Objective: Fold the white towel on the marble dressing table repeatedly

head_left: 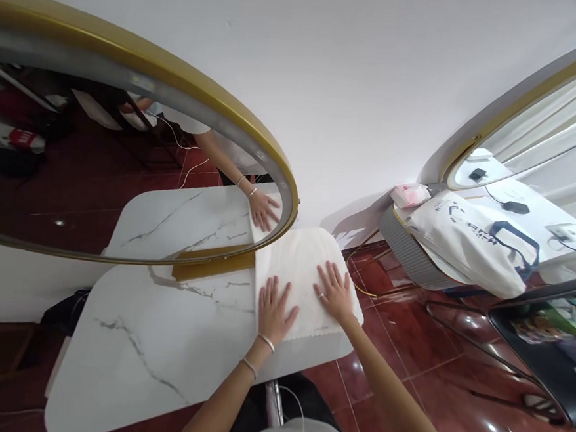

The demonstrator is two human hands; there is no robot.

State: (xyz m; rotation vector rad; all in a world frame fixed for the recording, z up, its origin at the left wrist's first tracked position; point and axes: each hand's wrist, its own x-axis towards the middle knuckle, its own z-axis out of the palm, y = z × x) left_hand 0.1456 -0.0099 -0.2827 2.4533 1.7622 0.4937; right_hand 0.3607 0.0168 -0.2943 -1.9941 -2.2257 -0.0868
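Currently; left hand (274, 315), right hand (336, 298) spread flat; both on white cloth (305, 260); marbled table (176, 333) beneath

A white table (109, 368) with grey, marble-like veins and rounded corners stretches across the person's front. A pale cloth (304, 280) lies spread flat over its right end, with a scalloped near edge that stops short of the table's front edge; the cloth's right side runs along the table's right edge. To the left of the cloth, at the back, a flat gold base (213, 265) rests on the veined top beneath a large gold-framed mirror. Farther right, well apart, a second table (408, 251) with a ribbed grey side carries a white bag (464, 231) with dark lettering and dark blue straps, lying on its side, and a white-and-pink packet (410, 195) near it. The floor (387, 354) is glossy dark-red tile with pale joints.
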